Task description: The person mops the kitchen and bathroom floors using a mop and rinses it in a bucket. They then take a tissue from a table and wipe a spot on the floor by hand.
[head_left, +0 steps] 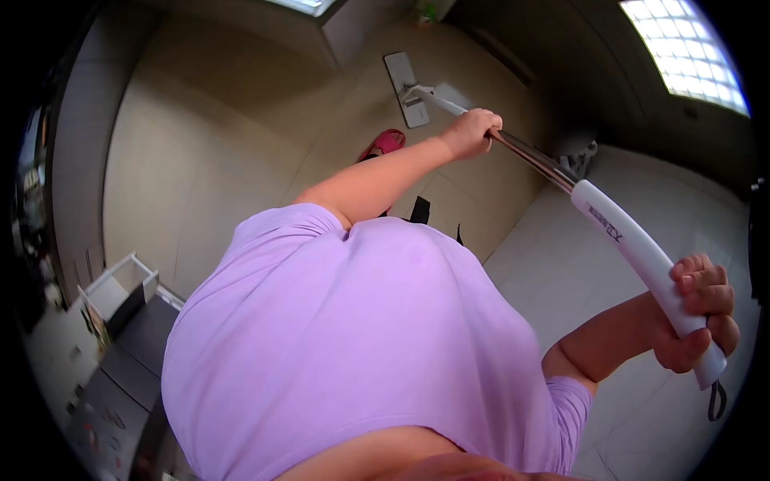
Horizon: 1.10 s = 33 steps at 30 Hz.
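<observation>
A flat mop [630, 236] runs slantwise from the right side up to the far floor, with a thick white grip, a shiny metal pole and a rectangular mop head [399, 74]. My left hand [472, 133] is wrapped round the pole partway down, near its lower white section. Farther back, my right hand [699, 311] grips the end of the white handle, its fingers curled over it. A dark wrist loop [716, 402] hangs from that end. The mop head lies flat on the beige tiles, beyond a foot in a red shoe [391, 141].
Beige floor tiles [208, 104] spread ahead and left. A grey cabinet corner [333, 36] juts in at the top, and a pale wall or panel [533, 240] is at right. An open white drawer [120, 284] sticks out at lower left, beside a dark surface [132, 369]. A bright window [688, 52] is at upper right.
</observation>
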### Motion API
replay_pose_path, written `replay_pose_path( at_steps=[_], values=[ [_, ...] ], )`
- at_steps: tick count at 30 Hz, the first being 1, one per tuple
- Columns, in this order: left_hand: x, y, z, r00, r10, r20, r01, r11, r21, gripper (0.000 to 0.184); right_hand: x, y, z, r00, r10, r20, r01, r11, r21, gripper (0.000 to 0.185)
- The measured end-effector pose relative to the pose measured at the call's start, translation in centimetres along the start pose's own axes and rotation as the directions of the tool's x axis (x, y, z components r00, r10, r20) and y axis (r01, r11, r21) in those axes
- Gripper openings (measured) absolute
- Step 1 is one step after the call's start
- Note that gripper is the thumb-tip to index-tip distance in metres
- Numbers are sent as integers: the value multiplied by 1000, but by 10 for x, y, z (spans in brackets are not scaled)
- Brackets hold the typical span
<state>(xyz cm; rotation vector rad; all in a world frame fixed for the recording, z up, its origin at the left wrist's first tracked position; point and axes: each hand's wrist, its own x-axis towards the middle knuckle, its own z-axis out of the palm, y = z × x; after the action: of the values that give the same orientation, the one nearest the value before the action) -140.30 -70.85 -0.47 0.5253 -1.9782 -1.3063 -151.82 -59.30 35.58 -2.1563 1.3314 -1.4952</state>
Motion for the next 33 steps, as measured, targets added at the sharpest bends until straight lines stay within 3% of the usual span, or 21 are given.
replay_pose_path(
  at_steps=[3, 5, 6, 8, 13, 15, 17, 20, 23, 25, 26, 28, 29, 30, 31, 32, 33],
  values=[
    [-23, -30, 26, 996, -69, 59, 66, 996, 55, 12, -53, 32, -13, 999, -11, -51, 12, 1000, 17, 17],
    [-42, -30, 34, 990, -133, 52, 128, 987, 94, 11, -79, 43, -13, 949, 122, -290, -63, 977, 202, 15],
    [-49, -35, 38, 981, -161, 107, 147, 981, 125, 11, -89, 54, -14, 955, 107, -277, -34, 967, 253, 15],
    [-67, -45, 44, 967, -228, 117, 206, 962, 177, 11, -109, 70, -18, 898, 183, -401, -75, 960, 269, 15],
    [-108, -55, 39, 879, -432, 203, 367, 883, 292, 10, -149, 88, 2, 813, 271, -515, -160, 955, 250, 15],
    [-119, -72, 45, 886, -442, 142, 389, 874, 292, 11, -174, 105, 15, 773, 284, -567, -170, 954, 246, 15],
    [-135, -116, 50, 918, -387, 85, 339, 879, 334, 12, -201, 126, 44, 670, 377, -640, -265, 926, 268, 16],
    [-162, -159, 31, 952, -305, -3, 283, 880, 382, 13, -227, 146, 84, 694, 416, -588, -264, 906, 330, 18],
    [-178, -189, 15, 943, -332, -34, 317, 857, 408, 13, -255, 166, 118, 707, 455, -542, -198, 863, 465, 18],
    [-179, -211, 10, 955, -289, -63, 286, 846, 450, 13, -271, 189, 122, 784, 422, -456, -175, 854, 490, 20],
    [-158, -217, 55, 972, -224, -75, 230, 827, 513, 13, -308, 208, 83, 812, 374, -448, -147, 874, 464, 22],
    [-151, -189, 62, 977, -192, -95, 213, 811, 545, 12, -297, 187, 57, 892, 291, -345, -124, 893, 433, 26],
    [-148, -179, 64, 982, -168, -87, 187, 795, 577, 12, -297, 179, 35, 925, 182, -334, -26, 906, 423, 28],
    [-142, -136, 73, 967, -242, -76, 238, 760, 605, 11, -299, 177, 7, 932, 72, -356, 75, 921, 383, 27],
    [-140, -105, 88, 976, -197, -92, 213, 789, 576, 11, -291, 163, -18, 921, -43, -386, 188, 918, 348, 26],
    [-137, -79, 109, 982, -153, -112, 189, 817, 544, 11, -287, 161, -45, 906, -137, -401, 353, 768, 535, 22],
    [-136, -35, 110, 977, -156, -147, 210, 838, 503, 11, -260, 129, -56, 830, -68, -553, 416, 735, 535, 20]
  ],
)
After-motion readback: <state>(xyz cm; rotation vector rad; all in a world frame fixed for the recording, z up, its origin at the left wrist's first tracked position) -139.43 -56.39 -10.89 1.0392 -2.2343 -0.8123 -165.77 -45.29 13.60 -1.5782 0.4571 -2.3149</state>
